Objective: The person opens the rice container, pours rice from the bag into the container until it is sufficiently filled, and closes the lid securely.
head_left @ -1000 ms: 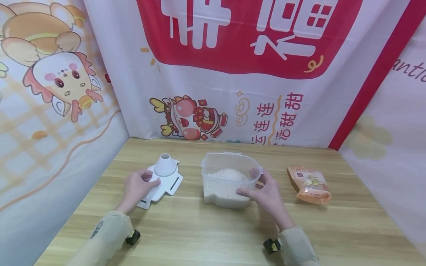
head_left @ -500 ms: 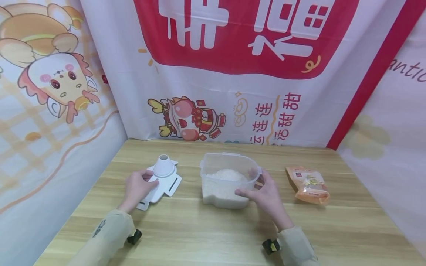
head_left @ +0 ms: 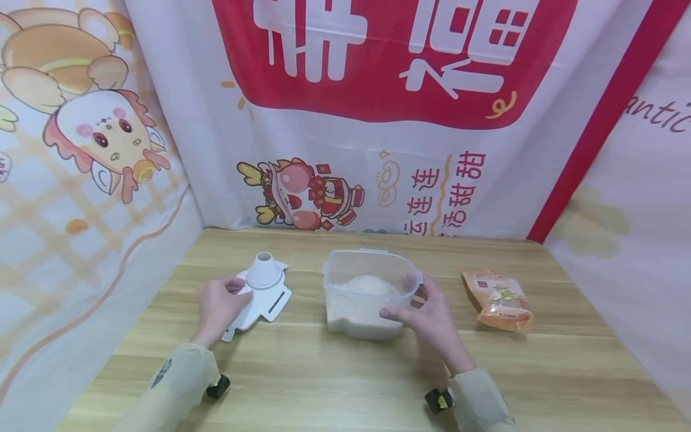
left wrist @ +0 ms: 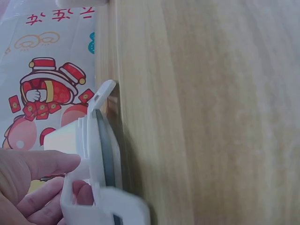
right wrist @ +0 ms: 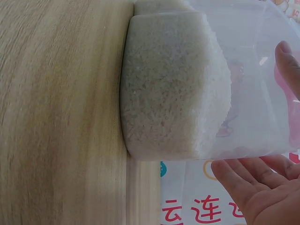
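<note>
A white plastic lid [head_left: 256,306] with a cone-shaped spout [head_left: 264,271] lies on the left of the table, spout up. My left hand [head_left: 220,305] pinches its left edge between thumb and fingers; in the left wrist view the thumb [left wrist: 56,161] presses beside an opening in the lid. Mid-table stands an uncovered clear container [head_left: 345,273], partly filled with white rice [head_left: 364,300] heaped in the middle. My right hand [head_left: 429,312] holds its right corner, thumb in front and fingers behind. The right wrist view shows these fingers [right wrist: 243,176] along the container's side wall.
An orange-and-clear plastic packet [head_left: 499,300] lies right of the container. Printed cloth [head_left: 372,174] hangs behind the wooden table [head_left: 324,384] and along both sides. A small black device [head_left: 218,387] is strapped at each sleeve.
The head view has shifted slightly. My left hand still grips the lid and my right hand still holds the rice container, with no clear movement of either on the table.
</note>
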{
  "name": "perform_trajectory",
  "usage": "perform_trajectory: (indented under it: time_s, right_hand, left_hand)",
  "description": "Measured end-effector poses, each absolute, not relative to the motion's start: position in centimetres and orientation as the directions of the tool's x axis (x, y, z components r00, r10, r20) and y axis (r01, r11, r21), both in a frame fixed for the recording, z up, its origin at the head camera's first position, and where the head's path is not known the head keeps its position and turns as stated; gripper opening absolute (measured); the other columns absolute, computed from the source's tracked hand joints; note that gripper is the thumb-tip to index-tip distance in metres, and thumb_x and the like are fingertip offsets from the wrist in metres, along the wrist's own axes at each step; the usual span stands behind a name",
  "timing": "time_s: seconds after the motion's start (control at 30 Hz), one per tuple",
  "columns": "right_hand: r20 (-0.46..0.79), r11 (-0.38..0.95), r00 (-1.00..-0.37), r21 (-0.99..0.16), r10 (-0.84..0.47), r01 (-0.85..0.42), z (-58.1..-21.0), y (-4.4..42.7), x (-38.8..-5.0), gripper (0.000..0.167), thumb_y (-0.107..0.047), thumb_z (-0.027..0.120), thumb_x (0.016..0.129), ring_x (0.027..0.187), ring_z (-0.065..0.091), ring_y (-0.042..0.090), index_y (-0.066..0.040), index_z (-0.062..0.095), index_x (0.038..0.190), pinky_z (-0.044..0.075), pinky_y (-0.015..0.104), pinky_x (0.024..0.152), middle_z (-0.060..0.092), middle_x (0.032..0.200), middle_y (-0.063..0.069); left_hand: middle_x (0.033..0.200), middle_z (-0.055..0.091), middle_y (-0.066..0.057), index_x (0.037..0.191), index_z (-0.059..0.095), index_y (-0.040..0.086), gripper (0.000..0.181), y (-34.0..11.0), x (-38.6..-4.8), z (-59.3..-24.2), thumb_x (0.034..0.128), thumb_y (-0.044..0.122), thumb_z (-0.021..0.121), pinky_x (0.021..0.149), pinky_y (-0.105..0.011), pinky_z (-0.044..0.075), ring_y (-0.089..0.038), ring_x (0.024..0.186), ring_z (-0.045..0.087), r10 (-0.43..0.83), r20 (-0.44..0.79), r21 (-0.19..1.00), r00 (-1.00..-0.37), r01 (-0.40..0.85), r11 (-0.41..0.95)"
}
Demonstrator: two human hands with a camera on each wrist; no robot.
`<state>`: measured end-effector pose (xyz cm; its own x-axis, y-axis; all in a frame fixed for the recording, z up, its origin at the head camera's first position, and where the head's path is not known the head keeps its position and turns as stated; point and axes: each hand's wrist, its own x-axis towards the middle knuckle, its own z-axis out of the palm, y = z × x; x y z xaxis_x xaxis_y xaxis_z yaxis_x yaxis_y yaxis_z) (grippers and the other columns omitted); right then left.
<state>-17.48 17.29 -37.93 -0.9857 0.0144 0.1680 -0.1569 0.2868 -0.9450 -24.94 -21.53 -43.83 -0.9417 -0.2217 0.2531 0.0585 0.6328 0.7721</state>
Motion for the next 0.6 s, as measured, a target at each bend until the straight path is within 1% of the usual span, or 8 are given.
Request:
perform_trajectory:
  time_s: [0.2, 0.33, 0.47, 0.53, 0.6]
  right_hand:
    - [0.176, 0.287, -0.984, -0.943, 0.011, -0.166, -38.13, 17.34, -17.64, 0.076, -0.012, 0.092, 0.067, 0.125, 0.049, 0.04, 0.004, 0.051, 0.129, 0.044, 0.047, 0.103, 0.053, 0.134, 0.025]
    - [0.176, 0.289, -0.984, -0.943, 0.011, -0.165, -38.21, 17.39, -17.64, 0.077, -0.012, 0.092, 0.067, 0.124, 0.049, 0.04, 0.005, 0.05, 0.13, 0.045, 0.047, 0.102, 0.053, 0.133, 0.025]
    - [0.172, 0.287, -0.985, -0.944, 0.009, -0.162, -38.19, 17.41, -17.58, 0.076, -0.01, 0.092, 0.068, 0.123, 0.05, 0.04, 0.005, 0.05, 0.13, 0.046, 0.046, 0.101, 0.053, 0.133, 0.026]
    - [0.17, 0.288, -0.985, -0.944, 0.01, -0.16, -38.24, 17.44, -17.6, 0.076, -0.009, 0.091, 0.068, 0.123, 0.05, 0.04, 0.005, 0.05, 0.13, 0.046, 0.046, 0.101, 0.053, 0.133, 0.026]
    - [0.172, 0.285, -0.985, -0.945, 0.01, -0.162, -38.44, 17.51, -17.72, 0.076, -0.009, 0.091, 0.068, 0.123, 0.05, 0.04, 0.005, 0.05, 0.129, 0.046, 0.047, 0.101, 0.052, 0.133, 0.026]
  left_hand:
    - [0.099, 0.071, -0.021, 0.101, 0.072, -0.005, 0.028, -21.71, -24.93, -43.95, 0.0765, 0.006, 0.079, 0.08, -0.044, 0.056, -0.033, 0.089, 0.068, -0.263, 0.269, 0.772, -0.926, 0.045, 0.634]
    - [0.098, 0.072, -0.019, 0.101, 0.072, -0.003, 0.027, -21.77, -24.92, -43.79, 0.0766, 0.007, 0.079, 0.08, -0.044, 0.056, -0.032, 0.088, 0.069, -0.265, 0.28, 0.771, -0.923, 0.051, 0.635]
    - [0.099, 0.071, -0.019, 0.102, 0.072, -0.004, 0.028, -21.81, -24.75, -43.39, 0.0777, 0.007, 0.079, 0.082, -0.044, 0.056, -0.032, 0.09, 0.069, -0.261, 0.265, 0.782, -0.928, 0.048, 0.622]
    - [0.1, 0.071, -0.019, 0.103, 0.072, -0.003, 0.028, -21.84, -24.64, -43.16, 0.0782, 0.008, 0.079, 0.082, -0.042, 0.055, -0.032, 0.092, 0.068, -0.262, 0.257, 0.787, -0.93, 0.045, 0.615]
    - [0.101, 0.072, -0.018, 0.104, 0.072, -0.002, 0.029, -21.85, -24.51, -42.98, 0.0783, 0.009, 0.08, 0.081, -0.037, 0.055, -0.031, 0.092, 0.069, -0.269, 0.256, 0.791, -0.928, 0.041, 0.611]
